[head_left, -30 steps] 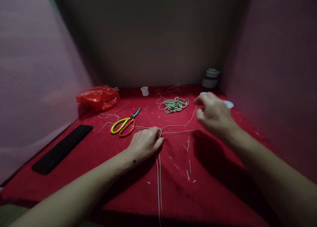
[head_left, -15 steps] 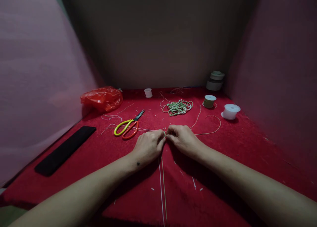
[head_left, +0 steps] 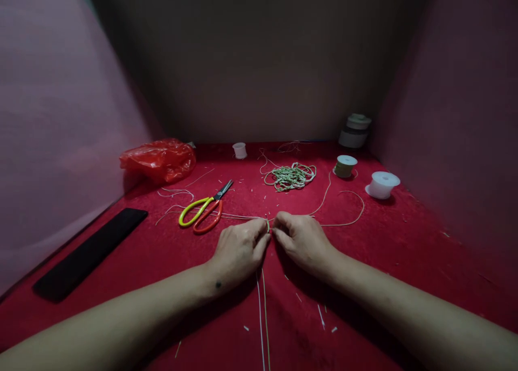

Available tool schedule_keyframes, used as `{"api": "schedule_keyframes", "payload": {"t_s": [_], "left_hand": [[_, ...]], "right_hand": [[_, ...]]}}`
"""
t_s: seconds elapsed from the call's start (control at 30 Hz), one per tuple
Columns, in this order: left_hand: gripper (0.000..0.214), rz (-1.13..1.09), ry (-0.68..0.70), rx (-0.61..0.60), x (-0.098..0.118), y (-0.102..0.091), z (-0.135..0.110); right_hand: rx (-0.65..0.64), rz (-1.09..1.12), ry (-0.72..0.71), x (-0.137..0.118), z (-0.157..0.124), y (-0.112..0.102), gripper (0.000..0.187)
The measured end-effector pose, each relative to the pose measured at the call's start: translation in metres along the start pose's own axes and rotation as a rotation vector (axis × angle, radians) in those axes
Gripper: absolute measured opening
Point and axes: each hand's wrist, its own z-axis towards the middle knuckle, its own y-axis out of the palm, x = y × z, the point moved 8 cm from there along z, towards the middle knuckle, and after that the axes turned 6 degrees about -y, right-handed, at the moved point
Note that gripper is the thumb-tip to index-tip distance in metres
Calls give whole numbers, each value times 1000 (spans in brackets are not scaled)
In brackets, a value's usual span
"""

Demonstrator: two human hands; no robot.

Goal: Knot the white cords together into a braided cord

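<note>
My left hand (head_left: 242, 248) is closed in a pinch on a small knotted piece of green and white cord (head_left: 267, 226) at the middle of the red cloth. Just to its right, my right hand (head_left: 304, 242) is closed too, thumb and forefinger together on a thin cord end beside the knot. Below my left hand, a white strand (head_left: 260, 311) and a green strand (head_left: 265, 311) run towards the front edge. More thin cords lead off left under the scissors (head_left: 206, 209) and right towards the spools. The fingertips partly hide the knot.
A heap of braided green and white cord (head_left: 290, 177) lies beyond my hands. At right stand a green spool (head_left: 345, 167), a white spool (head_left: 382, 185) and a lidded jar (head_left: 355, 131). A red plastic bag (head_left: 159, 160), a small white spool (head_left: 239, 151) and a black strip (head_left: 91, 252) lie around.
The view has shifted and come slightly closer. My right fingers have drawn a little away from the knot, widening the gap between my hands; my left hand keeps its pinch.
</note>
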Motion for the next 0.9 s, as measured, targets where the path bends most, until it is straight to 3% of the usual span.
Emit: {"api": "schedule_keyframes", "payload": {"t_s": [0.27,0.63,0.9], "left_hand": [[17,-1,17,-51,0,3,-4],[16,-91,43,-78,-1,2,-7],[17,-87,78,-61,1,2,-7]], "right_hand": [[13,146,-64,0,-1,2,14],[26,338,-40,4,1,-3,18],[17,334,-94,-1,2,-4,20]]}}
